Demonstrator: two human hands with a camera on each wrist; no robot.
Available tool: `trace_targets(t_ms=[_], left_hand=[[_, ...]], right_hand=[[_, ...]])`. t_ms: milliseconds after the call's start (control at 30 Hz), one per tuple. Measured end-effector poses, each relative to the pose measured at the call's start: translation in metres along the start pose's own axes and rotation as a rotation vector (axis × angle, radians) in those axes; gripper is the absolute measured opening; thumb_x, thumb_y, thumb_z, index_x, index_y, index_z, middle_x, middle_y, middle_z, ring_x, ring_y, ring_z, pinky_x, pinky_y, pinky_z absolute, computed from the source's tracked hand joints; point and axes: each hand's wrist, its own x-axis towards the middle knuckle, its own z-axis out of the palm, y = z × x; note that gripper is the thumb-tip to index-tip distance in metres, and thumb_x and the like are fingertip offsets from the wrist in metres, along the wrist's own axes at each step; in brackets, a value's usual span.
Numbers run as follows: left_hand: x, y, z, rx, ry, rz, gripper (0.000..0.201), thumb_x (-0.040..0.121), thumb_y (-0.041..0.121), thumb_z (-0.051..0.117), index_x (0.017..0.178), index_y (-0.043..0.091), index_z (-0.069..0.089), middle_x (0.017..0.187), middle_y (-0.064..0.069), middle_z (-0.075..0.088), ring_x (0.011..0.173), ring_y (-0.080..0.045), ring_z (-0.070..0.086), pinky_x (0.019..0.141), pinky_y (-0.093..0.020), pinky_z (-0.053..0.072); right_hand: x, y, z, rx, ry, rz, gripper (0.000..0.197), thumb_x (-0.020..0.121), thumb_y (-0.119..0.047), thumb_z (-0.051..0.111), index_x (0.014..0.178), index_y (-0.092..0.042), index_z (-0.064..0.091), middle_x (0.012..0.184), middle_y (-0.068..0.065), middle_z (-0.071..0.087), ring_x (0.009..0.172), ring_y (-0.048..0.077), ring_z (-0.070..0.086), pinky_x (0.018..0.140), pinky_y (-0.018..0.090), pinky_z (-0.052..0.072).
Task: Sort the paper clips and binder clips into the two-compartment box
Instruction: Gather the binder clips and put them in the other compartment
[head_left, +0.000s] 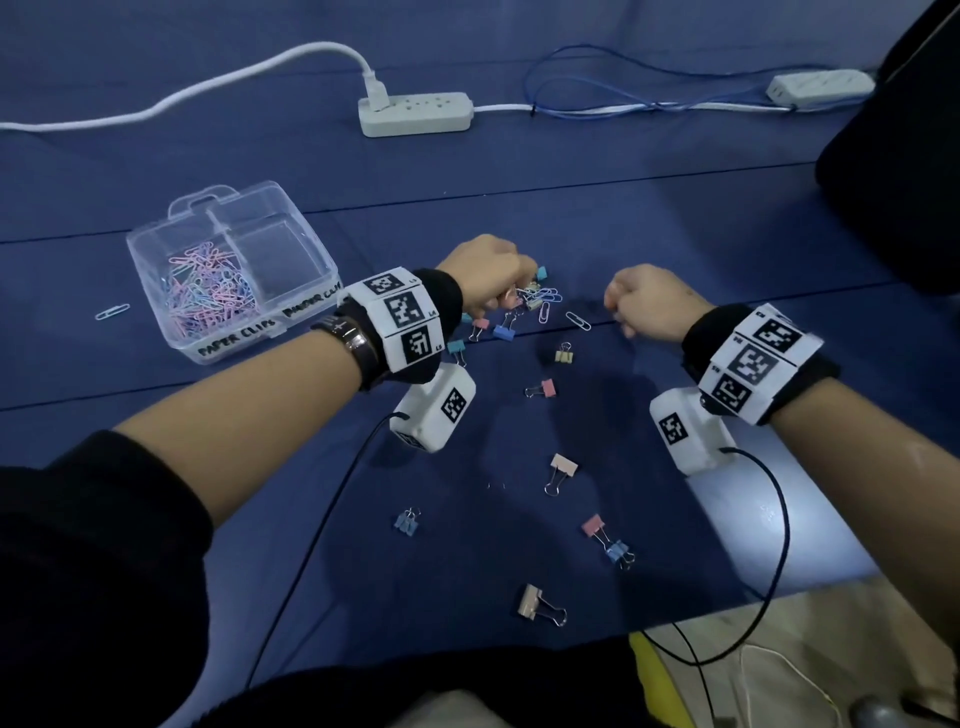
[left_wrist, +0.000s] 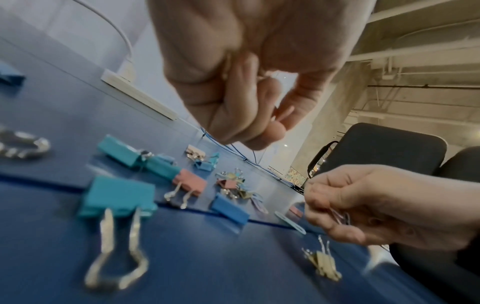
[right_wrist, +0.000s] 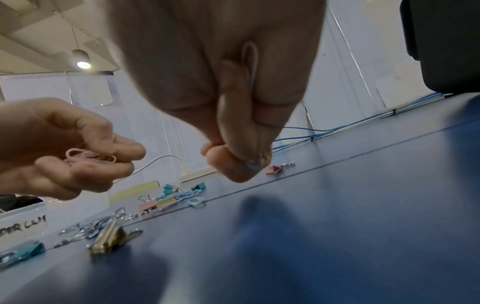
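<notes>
The clear two-compartment box (head_left: 156, 260) stands at the left. Its "PAPER CLIPS" side holds a heap of pastel paper clips (head_left: 210, 293); the "BINDER CLIPS" side (head_left: 288, 254) looks empty. My left hand (head_left: 506, 301) hovers over a small pile of paper clips and binder clips (head_left: 540, 299), its fingers curled round pink paper clips (right_wrist: 88, 157). My right hand (head_left: 618, 312) is a little to the right, pinching paper clips (left_wrist: 340, 216), a blue one (right_wrist: 253, 163) at its fingertips. Several pastel binder clips (head_left: 561, 470) lie scattered towards me.
A stray paper clip (head_left: 111, 310) lies left of the box. Two power strips (head_left: 415, 114) (head_left: 821, 88), a white cord and blue cables (head_left: 597, 83) run along the back. A black chair (head_left: 893, 182) stands at the right. The table's front edge (head_left: 779, 587) is at lower right.
</notes>
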Motion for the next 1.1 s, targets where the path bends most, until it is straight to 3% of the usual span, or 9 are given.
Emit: trace_targets(t_ms=[100, 300, 367, 433, 533, 667, 833, 1000, 1100], left_hand=[[0.003, -0.001, -0.001, -0.05, -0.012, -0.017, 0.02, 0.08, 0.003, 0.04, 0.066, 0.016, 0.04, 0.056, -0.001, 0.04, 0.045, -0.012, 0.023, 0.034, -0.006, 0.026], [0.01, 0.002, 0.003, 0.139, -0.001, -0.002, 0.021, 0.09, 0.009, 0.041, 0.075, 0.012, 0.056, 0.063, 0.002, 0.039, 0.052, -0.014, 0.033, 0.036, -0.013, 0.03], [0.015, -0.001, 0.006, 0.286, 0.014, 0.076, 0.018, 0.088, 0.019, 0.051, 0.075, 0.017, 0.063, 0.071, 0.002, 0.053, 0.067, -0.016, 0.049, 0.054, -0.013, 0.044], [0.021, -0.002, 0.007, 0.329, -0.014, 0.109, 0.008, 0.084, 0.022, 0.062, 0.079, 0.018, 0.068, 0.082, 0.003, 0.06, 0.079, -0.014, 0.055, 0.072, -0.028, 0.052], [0.022, 0.001, 0.009, 0.406, -0.028, 0.152, 0.02, 0.081, 0.019, 0.069, 0.1, 0.014, 0.071, 0.08, 0.006, 0.057, 0.073, -0.009, 0.05, 0.064, -0.023, 0.043], [0.025, 0.003, 0.012, 0.552, -0.03, 0.201, 0.03, 0.082, 0.012, 0.068, 0.112, 0.016, 0.068, 0.1, 0.001, 0.054, 0.09, -0.014, 0.05, 0.067, -0.022, 0.04], [0.027, 0.001, 0.011, 0.602, -0.033, 0.173, 0.021, 0.079, 0.011, 0.07, 0.1, 0.014, 0.072, 0.092, 0.0, 0.056, 0.085, -0.016, 0.053, 0.068, -0.025, 0.04], [0.026, 0.0, 0.001, 0.546, 0.055, 0.119, 0.021, 0.073, 0.019, 0.077, 0.093, 0.015, 0.07, 0.071, 0.006, 0.058, 0.068, -0.014, 0.054, 0.055, -0.022, 0.043], [0.027, 0.002, 0.003, 0.629, 0.105, 0.105, 0.042, 0.071, 0.035, 0.077, 0.105, 0.012, 0.067, 0.089, -0.002, 0.065, 0.081, -0.021, 0.06, 0.068, -0.029, 0.047]], right_hand=[[0.006, 0.002, 0.003, 0.052, -0.006, -0.019, 0.036, 0.09, 0.001, 0.031, 0.064, -0.018, 0.047, 0.061, 0.002, 0.053, 0.05, 0.014, 0.043, 0.038, 0.012, 0.037], [0.011, -0.003, 0.005, 0.031, -0.02, -0.027, 0.036, 0.089, -0.002, 0.034, 0.069, -0.022, 0.056, 0.071, 0.001, 0.052, 0.075, 0.019, 0.046, 0.075, 0.027, 0.037], [0.008, -0.009, 0.005, -0.085, 0.02, -0.016, 0.029, 0.087, -0.007, 0.038, 0.075, -0.02, 0.06, 0.086, 0.001, 0.057, 0.087, 0.019, 0.049, 0.08, 0.027, 0.037], [0.008, -0.013, 0.004, -0.173, 0.036, -0.019, 0.024, 0.086, -0.013, 0.04, 0.079, -0.022, 0.061, 0.091, 0.001, 0.058, 0.09, 0.021, 0.05, 0.082, 0.029, 0.038], [0.011, -0.012, 0.006, -0.216, 0.008, -0.037, 0.012, 0.085, -0.023, 0.051, 0.083, -0.018, 0.061, 0.091, 0.003, 0.06, 0.09, 0.024, 0.054, 0.077, 0.03, 0.04], [0.011, -0.01, 0.008, -0.255, -0.051, -0.084, 0.023, 0.077, -0.03, 0.07, 0.084, -0.015, 0.055, 0.086, 0.002, 0.056, 0.082, 0.021, 0.051, 0.07, 0.029, 0.036], [0.016, -0.011, 0.012, -0.275, -0.058, -0.067, 0.027, 0.081, -0.022, 0.067, 0.06, -0.023, 0.049, 0.081, 0.004, 0.058, 0.081, 0.021, 0.052, 0.071, 0.028, 0.035], [0.016, -0.012, 0.015, -0.291, -0.09, -0.048, 0.03, 0.087, -0.024, 0.058, 0.06, -0.022, 0.045, 0.082, 0.004, 0.056, 0.083, 0.022, 0.05, 0.073, 0.029, 0.035], [0.017, -0.014, 0.014, -0.2, -0.01, -0.054, 0.026, 0.092, -0.024, 0.048, 0.067, -0.019, 0.042, 0.093, 0.007, 0.052, 0.089, 0.025, 0.049, 0.077, 0.03, 0.036]])
